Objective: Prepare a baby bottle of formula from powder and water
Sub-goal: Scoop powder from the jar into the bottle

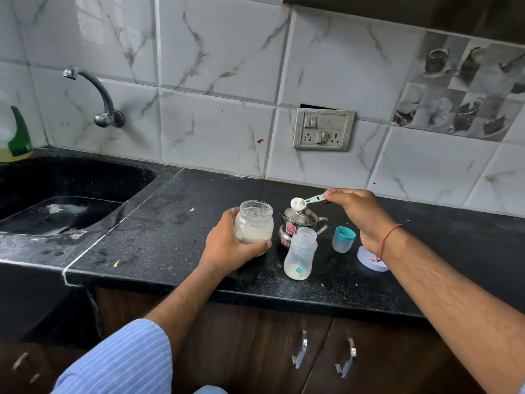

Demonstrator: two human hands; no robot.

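Judging by the lidless baby bottle (300, 253) standing on the counter (170, 234), powder dosing is underway. A heaped scoop (298, 203), pinched in the right hand (356, 216), is held just behind the bottle; the powder jar (253, 225), left of it, is clasped by the left hand (230, 245). Tipping in, water if lacking, capping and shaking are judged outstanding.

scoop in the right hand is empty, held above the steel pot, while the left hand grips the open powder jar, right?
Not quite: the head view shows the scoop heaped with white powder, not empty. The rest holds: the right hand holds it above the steel pot, while the left hand grips the open powder jar.
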